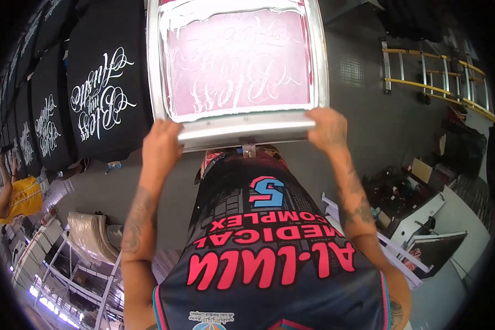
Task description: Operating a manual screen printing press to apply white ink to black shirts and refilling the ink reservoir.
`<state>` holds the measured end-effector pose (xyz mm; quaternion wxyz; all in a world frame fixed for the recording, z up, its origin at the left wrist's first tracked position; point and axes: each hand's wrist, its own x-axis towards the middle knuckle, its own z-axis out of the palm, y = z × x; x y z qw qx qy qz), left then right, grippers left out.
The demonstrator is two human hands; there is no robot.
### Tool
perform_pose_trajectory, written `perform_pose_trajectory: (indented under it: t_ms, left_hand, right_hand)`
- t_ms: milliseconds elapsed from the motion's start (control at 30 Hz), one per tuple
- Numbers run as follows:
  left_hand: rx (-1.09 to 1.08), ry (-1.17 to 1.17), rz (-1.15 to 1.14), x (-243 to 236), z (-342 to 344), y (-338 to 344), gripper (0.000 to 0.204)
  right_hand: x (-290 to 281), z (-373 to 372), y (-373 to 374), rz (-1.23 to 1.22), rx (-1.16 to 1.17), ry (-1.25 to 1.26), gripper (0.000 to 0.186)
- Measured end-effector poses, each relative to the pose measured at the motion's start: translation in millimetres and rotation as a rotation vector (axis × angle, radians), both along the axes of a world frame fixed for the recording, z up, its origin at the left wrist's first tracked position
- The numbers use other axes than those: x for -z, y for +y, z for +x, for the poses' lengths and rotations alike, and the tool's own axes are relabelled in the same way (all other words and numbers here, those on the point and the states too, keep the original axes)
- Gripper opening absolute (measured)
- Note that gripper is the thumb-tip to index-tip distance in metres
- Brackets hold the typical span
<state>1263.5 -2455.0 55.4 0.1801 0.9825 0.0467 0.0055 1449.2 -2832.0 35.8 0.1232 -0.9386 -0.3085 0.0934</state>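
A silver screen printing frame (247, 131) is in front of me, with a pink mesh (242, 60) marked by mirrored script lettering. White ink (173, 16) is smeared along the mesh's edges and far end. My left hand (162, 144) is closed round the frame's near left corner. At the near right corner, my right hand (327, 129) grips the same bar, its fingers partly hidden. Left of the frame lies a black shirt (102, 60) with white script printed on it. What is under the mesh does not show.
Several more black printed shirts (49, 110) form a row to the left. A person in a yellow top (26, 197) reaches toward that row. At the right are a yellow-railed ladder (423, 71) and a cluttered dark table (399, 192). Metal racks (82, 269) stand behind at lower left.
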Motion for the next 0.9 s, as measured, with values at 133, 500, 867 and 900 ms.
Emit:
perform_pose_trajectory:
  t_ms: [133, 500, 867, 900]
  left_hand:
    - [-0.084, 0.016, -0.008, 13, -7, -14, 0.029]
    - [-0.096, -0.017, 0.162, 33, 103, 36, 0.015]
    - [-0.060, 0.250, 0.298, 16, 298, 136, 0.023]
    - [0.000, 0.170, 0.282, 4, 287, 129, 0.024]
  right_hand:
    - [1, -13, 7, -0.027, 0.028, 0.046, 0.028]
    - [17, 66, 52, 0.051, 0.012, -0.161, 0.017]
    - [-9, 274, 154, -0.289, -0.062, -0.062, 0.046]
    - [-2, 276, 141, -0.248, -0.044, -0.135, 0.049]
